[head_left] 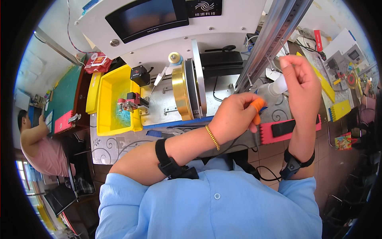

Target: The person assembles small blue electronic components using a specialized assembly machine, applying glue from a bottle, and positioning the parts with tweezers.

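Note:
My left hand (237, 115) reaches across to the right of the machine. Its thumb and fingers are pinched together, with orange finger covers (258, 105) on the tips; what they hold, if anything, is too small to make out. Raised higher and further right, my right hand (303, 81) has thumb and forefinger pressed together near a thin metal hook (285, 47) on the upright rail. Nothing I can name shows in that pinch. Between the hands, beyond them, is a clear bottle with a whitish top (272, 91), partly covered by my right hand.
Left of my hands stands a machine with a gold-rimmed wheel (179, 91), a dark screen (146, 19) and a slotted metal rail (274, 38). A yellow bin (104, 101) sits at its left. A black phone (284, 127) lies on a pink pad (266, 134). Another person (41, 147) sits far left.

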`<action>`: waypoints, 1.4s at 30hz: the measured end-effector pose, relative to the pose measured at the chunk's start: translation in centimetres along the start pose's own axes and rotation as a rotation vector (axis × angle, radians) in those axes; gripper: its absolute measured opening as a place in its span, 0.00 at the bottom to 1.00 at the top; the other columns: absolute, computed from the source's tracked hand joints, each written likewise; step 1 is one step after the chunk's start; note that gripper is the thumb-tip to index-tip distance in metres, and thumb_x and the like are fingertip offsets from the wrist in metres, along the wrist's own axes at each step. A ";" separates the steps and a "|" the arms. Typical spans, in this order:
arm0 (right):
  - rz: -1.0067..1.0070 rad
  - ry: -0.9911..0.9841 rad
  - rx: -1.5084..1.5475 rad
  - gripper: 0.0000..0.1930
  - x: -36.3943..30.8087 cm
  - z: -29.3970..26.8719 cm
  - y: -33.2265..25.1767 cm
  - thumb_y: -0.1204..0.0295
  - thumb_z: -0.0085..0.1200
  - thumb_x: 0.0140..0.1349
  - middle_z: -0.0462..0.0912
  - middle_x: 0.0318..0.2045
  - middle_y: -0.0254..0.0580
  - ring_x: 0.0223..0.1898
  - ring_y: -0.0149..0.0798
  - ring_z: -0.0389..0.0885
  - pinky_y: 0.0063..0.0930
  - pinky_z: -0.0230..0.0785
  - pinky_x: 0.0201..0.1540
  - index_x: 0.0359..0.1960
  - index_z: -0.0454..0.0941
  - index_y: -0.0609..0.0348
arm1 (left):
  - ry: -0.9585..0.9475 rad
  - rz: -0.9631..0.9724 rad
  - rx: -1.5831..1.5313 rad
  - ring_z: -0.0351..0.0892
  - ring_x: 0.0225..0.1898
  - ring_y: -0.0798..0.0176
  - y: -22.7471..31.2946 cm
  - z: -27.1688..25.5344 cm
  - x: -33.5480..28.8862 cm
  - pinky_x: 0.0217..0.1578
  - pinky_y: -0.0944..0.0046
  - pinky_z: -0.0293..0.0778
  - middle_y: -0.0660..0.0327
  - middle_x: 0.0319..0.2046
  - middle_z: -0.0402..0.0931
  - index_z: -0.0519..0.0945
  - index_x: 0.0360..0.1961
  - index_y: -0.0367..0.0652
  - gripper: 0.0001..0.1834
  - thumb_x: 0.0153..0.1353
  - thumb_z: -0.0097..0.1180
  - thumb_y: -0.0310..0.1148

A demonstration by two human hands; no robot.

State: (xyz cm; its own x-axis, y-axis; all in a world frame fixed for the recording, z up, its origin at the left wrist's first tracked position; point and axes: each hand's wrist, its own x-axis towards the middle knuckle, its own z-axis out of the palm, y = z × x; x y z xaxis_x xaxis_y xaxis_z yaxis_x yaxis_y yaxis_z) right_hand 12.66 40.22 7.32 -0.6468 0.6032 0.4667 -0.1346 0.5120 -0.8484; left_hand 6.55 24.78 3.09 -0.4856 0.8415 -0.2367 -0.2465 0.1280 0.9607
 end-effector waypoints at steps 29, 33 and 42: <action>0.364 -0.159 0.320 0.11 -1.9 1.1 0.9 0.67 0.57 0.64 0.71 0.19 0.23 0.16 0.16 0.59 0.13 0.48 0.18 0.41 0.78 0.63 | -0.159 -0.237 -0.008 0.77 0.18 0.72 -1.5 -1.2 -1.7 0.20 0.74 0.73 0.63 0.22 0.77 0.79 0.42 0.36 0.13 0.68 0.49 0.35; 0.263 -0.048 0.136 0.10 -1.3 2.2 0.9 0.68 0.57 0.64 0.71 0.19 0.22 0.17 0.15 0.59 0.14 0.49 0.19 0.41 0.79 0.62 | -0.202 -0.129 0.202 0.75 0.17 0.73 2.1 -1.5 -4.3 0.20 0.73 0.71 0.63 0.22 0.77 0.79 0.43 0.37 0.13 0.68 0.50 0.36; 0.033 0.127 0.317 0.11 -7.0 -8.1 -3.7 0.72 0.54 0.65 0.69 0.19 0.23 0.17 0.15 0.59 0.11 0.48 0.18 0.45 0.75 0.65 | -0.463 0.179 0.562 0.75 0.23 0.75 5.6 -2.0 -10.3 0.26 0.72 0.72 0.64 0.24 0.79 0.76 0.55 0.42 0.19 0.62 0.58 0.30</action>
State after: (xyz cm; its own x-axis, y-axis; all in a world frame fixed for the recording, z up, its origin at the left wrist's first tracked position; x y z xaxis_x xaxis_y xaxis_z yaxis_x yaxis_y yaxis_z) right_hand 23.80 39.06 9.23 -0.5584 0.6979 0.4485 -0.3549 0.2877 -0.8895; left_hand 8.48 15.80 10.58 -0.0452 0.9936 -0.1040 0.3287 0.1131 0.9376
